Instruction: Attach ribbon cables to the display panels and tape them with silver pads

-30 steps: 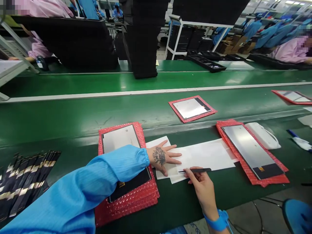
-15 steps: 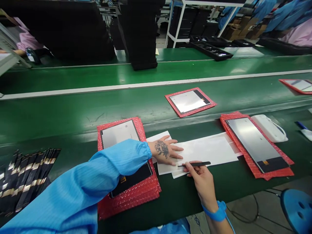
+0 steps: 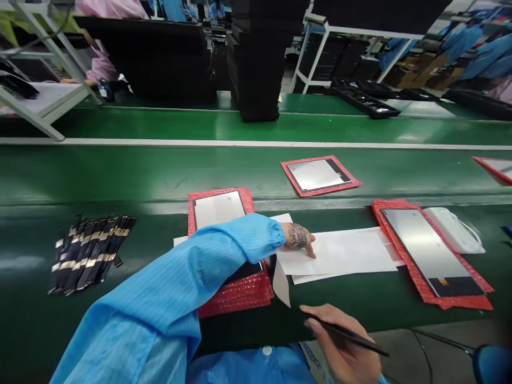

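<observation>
My left hand, in a blue sleeve, rests on the left part of a white sheet, fingers extended and pressing down. My right hand holds black tweezers near the front edge of the bench, their tip pointing up and left. Between the hands, a curled pale strip sticks out below the sheet's left edge. Under my left forearm lies a grey-and-black flat panel on a stack of red bubble-wrap pouches; the sleeve hides its middle.
Thin black strips lie bunched at left. Another panel on red pouches and a white case are at right. One more panel lies on the green belt. Black trays are stacked behind.
My right hand has drawn back toward me with the tweezers, away from the sheet. My left fingers are less spread. A curled strip now shows at the sheet's left edge. The view has shifted.
</observation>
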Motion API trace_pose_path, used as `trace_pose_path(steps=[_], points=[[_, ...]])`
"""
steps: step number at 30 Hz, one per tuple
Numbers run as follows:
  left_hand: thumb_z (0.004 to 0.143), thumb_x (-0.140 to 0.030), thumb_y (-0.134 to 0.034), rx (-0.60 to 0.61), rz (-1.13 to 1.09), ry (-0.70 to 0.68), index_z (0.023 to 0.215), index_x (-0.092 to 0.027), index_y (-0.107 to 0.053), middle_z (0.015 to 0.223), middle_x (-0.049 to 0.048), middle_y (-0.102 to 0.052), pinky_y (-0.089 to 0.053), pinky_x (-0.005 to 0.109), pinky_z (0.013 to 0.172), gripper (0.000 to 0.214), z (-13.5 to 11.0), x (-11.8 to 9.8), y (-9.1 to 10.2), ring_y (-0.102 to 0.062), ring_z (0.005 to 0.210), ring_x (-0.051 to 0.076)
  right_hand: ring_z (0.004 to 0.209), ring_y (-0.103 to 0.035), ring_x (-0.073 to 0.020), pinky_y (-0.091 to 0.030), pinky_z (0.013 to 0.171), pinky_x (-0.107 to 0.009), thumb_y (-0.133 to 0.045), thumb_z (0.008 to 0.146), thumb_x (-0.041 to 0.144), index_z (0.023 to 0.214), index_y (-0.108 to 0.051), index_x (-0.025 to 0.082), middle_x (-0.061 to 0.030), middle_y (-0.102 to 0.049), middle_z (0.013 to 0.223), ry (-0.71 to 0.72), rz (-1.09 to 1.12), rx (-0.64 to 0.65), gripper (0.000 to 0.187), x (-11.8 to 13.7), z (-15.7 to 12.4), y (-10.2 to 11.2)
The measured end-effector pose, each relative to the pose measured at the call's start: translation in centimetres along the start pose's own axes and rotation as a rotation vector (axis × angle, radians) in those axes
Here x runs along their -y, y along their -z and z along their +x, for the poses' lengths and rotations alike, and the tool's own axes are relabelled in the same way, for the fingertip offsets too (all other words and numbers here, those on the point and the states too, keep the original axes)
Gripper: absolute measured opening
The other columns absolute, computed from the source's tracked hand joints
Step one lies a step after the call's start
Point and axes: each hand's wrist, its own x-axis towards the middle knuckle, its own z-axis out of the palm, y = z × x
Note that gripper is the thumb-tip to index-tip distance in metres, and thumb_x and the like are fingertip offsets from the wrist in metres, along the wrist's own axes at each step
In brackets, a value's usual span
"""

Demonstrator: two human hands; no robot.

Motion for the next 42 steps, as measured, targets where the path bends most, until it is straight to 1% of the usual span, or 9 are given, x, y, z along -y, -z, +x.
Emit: trace_pose_path(steps=[5, 8, 12, 15, 18, 23, 31, 37, 42], points=[[0.074, 0.004, -0.061, -0.067, -0.08, -0.002, 0.093, -0.025, -0.081, 0.091, -0.0001, -0.077, -0.051, 0.025, 0.084, 0.039, -3.6, -1.6, 3.3, -0.07, 0.099, 0.021, 0.048, -0.066, -0.0228, -0.059, 0.044, -0.033, -0.086, 0.076, 0.037, 0.078, -0.074, 0.027, -0.008, -0.077, 0.074, -0.038, 0.075, 0.137, 0.016, 3.3, 1.0, -0.8], [0.084, -0.013, -0.065, -0.44, -0.184, 0.052, 0.104, -0.022, -0.076, 0.102, 0.0026, -0.077, -0.051, 0.029, 0.089, 0.024, -10.4, -1.9, 3.9, -0.069, 0.099, 0.02, 0.048, -0.066, -0.0212, -0.053, 0.037, -0.026, -0.087, 0.076, 0.037, 0.078, -0.073, 0.023, -0.0095, -0.076, 0.072, -0.072, 0.139, 0.167, 0.02, 3.4, 2.2, -2.0], [0.089, -0.045, -0.064, -0.95, -0.452, 0.407, 0.079, -0.021, -0.065, 0.07, -0.0006, -0.066, -0.048, 0.026, 0.063, 0.026, -20.8, -2.2, -0.8, -0.062, 0.066, 0.015, 0.046, -0.065, -0.0191, -0.052, 0.037, -0.024, -0.088, 0.076, 0.037, 0.078, -0.074, 0.022, -0.0083, -0.075, 0.07, -0.059, 0.211, 0.166, 0.021, 2.6, 2.6, -4.0], [0.078, -0.065, -0.07, -0.885, -0.826, 0.548, 0.075, -0.02, -0.058, 0.063, -0.0016, -0.062, -0.045, 0.025, 0.054, 0.047, -24.3, -2.3, -6.1, -0.057, 0.053, 0.012, 0.045, -0.064, -0.0201, -0.052, 0.035, -0.025, -0.091, 0.072, 0.039, 0.076, -0.073, 0.022, -0.0095, -0.075, 0.069, -0.051, 0.217, 0.172, 0.025, 2.3, 2.7, -5.0], [0.068, -0.076, -0.072, -0.804, -1.126, 0.569, 0.072, -0.02, -0.053, 0.06, -0.001, -0.061, -0.043, 0.024, 0.049, 0.059, -24.2, -2.0, -9.1, -0.057, 0.049, 0.011, 0.043, -0.064, -0.022, -0.052, 0.034, -0.028, -0.093, 0.068, 0.041, 0.074, -0.073, 0.023, -0.0097, -0.074, 0.067, -0.06, 0.202, 0.172, 0.028, 2.4, 2.6, -5.6], [0.057, -0.059, -0.087, -0.811, -1.323, 0.522, 0.067, -0.019, -0.055, 0.056, -0.0036, -0.058, -0.046, 0.024, 0.055, 0.052, -23.4, -1.8, -8.9, -0.056, 0.051, 0.01, 0.044, -0.065, -0.0223, -0.052, 0.035, -0.029, -0.092, 0.068, 0.042, 0.075, -0.072, 0.024, -0.0092, -0.075, 0.068, -0.057, 0.186, 0.177, 0.028, 2.5, 2.4, -5.6], [0.073, -0.038, -0.077, -1.082, -0.926, 0.522, 0.073, -0.02, -0.062, 0.062, -0.0018, -0.063, -0.05, 0.027, 0.065, 0.024, -22.7, -1.0, -8.1, -0.06, 0.061, 0.013, 0.049, -0.065, -0.0193, -0.053, 0.044, -0.028, -0.09, 0.071, 0.049, 0.079, -0.068, 0.019, -0.0043, -0.07, 0.061, -0.139, 0.136, 0.117, 0.037, -1.2, 4.3, -7.4], [0.077, -0.03, -0.07, -1.068, -0.76, 0.639, 0.08, -0.02, -0.061, 0.065, -0.0024, -0.062, -0.049, 0.026, 0.061, 0.014, -21.5, -0.4, -8.4, -0.061, 0.062, 0.014, 0.053, -0.068, -0.0185, -0.055, 0.047, -0.028, -0.088, 0.07, 0.057, 0.082, -0.067, 0.019, -0.0014, -0.07, 0.062, -0.208, 0.116, 0.106, 0.045, -2.6, 4.9, -8.0], [0.077, -0.027, -0.068, -1.133, -0.581, 0.755, 0.118, -0.021, -0.057, 0.072, -0.0032, -0.065, -0.054, 0.03, 0.068, 0.042, -21.2, -1.1, -8.9, -0.065, 0.067, 0.017, 0.054, -0.07, -0.0206, -0.059, 0.049, -0.032, -0.085, 0.07, 0.063, 0.081, -0.065, 0.021, -0.001, -0.071, 0.062, -0.241, 0.066, 0.125, 0.048, -2.6, 4.6, -7.8]])
